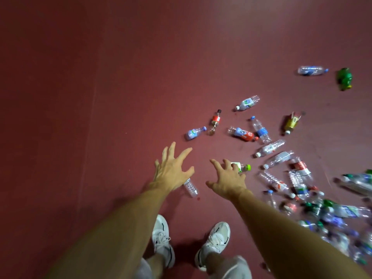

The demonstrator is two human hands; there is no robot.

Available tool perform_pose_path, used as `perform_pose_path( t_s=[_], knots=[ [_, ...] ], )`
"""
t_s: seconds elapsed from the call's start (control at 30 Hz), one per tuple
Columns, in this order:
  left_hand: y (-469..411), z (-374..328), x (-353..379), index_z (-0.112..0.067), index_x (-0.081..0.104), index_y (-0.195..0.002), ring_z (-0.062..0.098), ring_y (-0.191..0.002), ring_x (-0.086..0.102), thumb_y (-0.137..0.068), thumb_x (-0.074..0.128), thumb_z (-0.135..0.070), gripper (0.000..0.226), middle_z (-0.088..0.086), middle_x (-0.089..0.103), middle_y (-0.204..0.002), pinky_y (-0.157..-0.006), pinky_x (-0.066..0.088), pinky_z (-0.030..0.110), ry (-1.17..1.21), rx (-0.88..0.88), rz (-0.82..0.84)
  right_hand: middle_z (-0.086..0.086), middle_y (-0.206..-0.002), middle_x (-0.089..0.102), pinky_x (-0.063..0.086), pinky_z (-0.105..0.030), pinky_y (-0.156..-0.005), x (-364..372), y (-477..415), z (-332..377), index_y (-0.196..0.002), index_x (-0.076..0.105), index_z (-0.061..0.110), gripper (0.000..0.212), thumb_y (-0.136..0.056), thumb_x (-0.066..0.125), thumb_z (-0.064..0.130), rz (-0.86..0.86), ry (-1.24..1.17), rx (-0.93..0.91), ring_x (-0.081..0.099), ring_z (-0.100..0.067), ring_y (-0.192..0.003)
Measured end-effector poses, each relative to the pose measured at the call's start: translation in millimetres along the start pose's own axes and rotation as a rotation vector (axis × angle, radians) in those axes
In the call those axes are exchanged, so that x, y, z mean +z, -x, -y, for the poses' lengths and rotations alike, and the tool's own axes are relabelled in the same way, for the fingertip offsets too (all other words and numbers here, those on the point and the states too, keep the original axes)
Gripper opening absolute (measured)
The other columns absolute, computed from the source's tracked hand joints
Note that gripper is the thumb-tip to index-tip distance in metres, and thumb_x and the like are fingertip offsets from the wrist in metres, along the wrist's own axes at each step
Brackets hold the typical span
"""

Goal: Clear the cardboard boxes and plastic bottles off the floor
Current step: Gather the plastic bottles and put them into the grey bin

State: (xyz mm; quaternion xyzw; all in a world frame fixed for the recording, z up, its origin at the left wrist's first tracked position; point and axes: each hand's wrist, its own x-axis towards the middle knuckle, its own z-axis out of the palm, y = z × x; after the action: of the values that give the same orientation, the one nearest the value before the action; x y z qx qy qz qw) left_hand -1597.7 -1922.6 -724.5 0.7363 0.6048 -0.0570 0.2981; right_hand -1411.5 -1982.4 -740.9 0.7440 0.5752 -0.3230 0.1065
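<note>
Left grip point(171, 172), right grip point(227, 181), both splayed

Dark red floor point(100, 77), faint seam, dim light.

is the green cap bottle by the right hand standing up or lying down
Lying down. The green-capped bottle rests lengthwise on the red floor, cap pointing right, its other end hidden behind the right hand.

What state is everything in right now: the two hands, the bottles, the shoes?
Left hand, open, fingers spread, holding nothing.
Right hand, open, fingers spread over the green-capped bottle; contact unclear.
Green-capped bottle, capped, lying on its side.
Clear bottle, lying on its side, partly hidden by the left hand.
Green bottle, lying down, looks crumpled.
Bottle heap, jumbled, blurred.
Shoes, laced, worn.
</note>
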Motion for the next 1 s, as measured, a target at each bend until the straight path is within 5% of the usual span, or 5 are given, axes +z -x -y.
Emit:
perform_pose_path(
  t_s=[0.27, 0.4, 0.6, 0.83, 1.0],
  knots=[
    [-121, 82, 175, -0.053, 0.024, -0.15, 0.03, -0.153, -0.002, -0.089, 0.057, -0.056, 0.07, 0.002, -0.006, -0.167, -0.118, 0.016, 0.06, -0.093, 0.018, 0.085, -0.006, -0.164, 0.008, 0.03, -0.058, -0.109, 181, -146, -51, -0.157, 0.008, 0.041, 0.085, -0.09, 0.055, 0.063, 0.056, -0.013, 0.018, 0.013, -0.036, -0.147],
    [-185, 118, 265, -0.054, 0.022, -0.151, 0.031, -0.153, 0.001, -0.084, 0.056, -0.069, 0.077, 0.001, -0.007, -0.167, -0.119, 0.01, 0.06, -0.139, -0.033, 0.159, -0.006, -0.162, 0.015, 0.031, -0.057, -0.11, 247, -238, -92, -0.156, 0.015, 0.04, 0.08, -0.091, 0.055, 0.061, -0.037, -0.009, -0.013, 0.018, -0.034, -0.146],
    [-262, 160, 373, -0.054, 0.02, -0.152, 0.032, -0.152, 0.015, -0.081, 0.055, -0.076, 0.082, 0.002, -0.008, -0.168, -0.117, 0.024, 0.049, -0.21, -0.116, 0.206, -0.008, -0.158, 0.026, 0.032, -0.053, -0.109, 306, -345, -155, -0.154, 0.027, 0.034, 0.071, -0.093, 0.057, 0.054, -0.225, 0.056, -0.058, 0.02, -0.032, -0.144],
    [-305, 155, 399, -0.045, 0.041, -0.146, 0.02, -0.149, 0.022, -0.083, 0.058, -0.069, 0.069, -0.006, 0.017, -0.165, -0.114, 0.028, 0.045, -0.189, 0.083, -0.009, -0.009, -0.159, 0.026, 0.027, -0.051, -0.113, 324, -388, -203, -0.156, 0.023, 0.033, 0.077, -0.092, 0.054, 0.062, -0.35, 0.05, 0.074, 0.02, -0.036, -0.145],
    [-297, 156, 407, -0.047, 0.028, -0.152, 0.023, -0.154, -0.003, -0.084, 0.061, -0.065, 0.078, 0.001, 0.0, -0.168, -0.122, 0.014, 0.046, -0.242, 0.115, 0.12, -0.007, -0.166, 0.008, 0.015, -0.07, -0.112, 329, -384, -195, -0.158, 0.014, 0.036, 0.079, -0.093, 0.051, 0.064, -0.282, -0.021, 0.191, -0.001, -0.038, -0.152]
  ],
)
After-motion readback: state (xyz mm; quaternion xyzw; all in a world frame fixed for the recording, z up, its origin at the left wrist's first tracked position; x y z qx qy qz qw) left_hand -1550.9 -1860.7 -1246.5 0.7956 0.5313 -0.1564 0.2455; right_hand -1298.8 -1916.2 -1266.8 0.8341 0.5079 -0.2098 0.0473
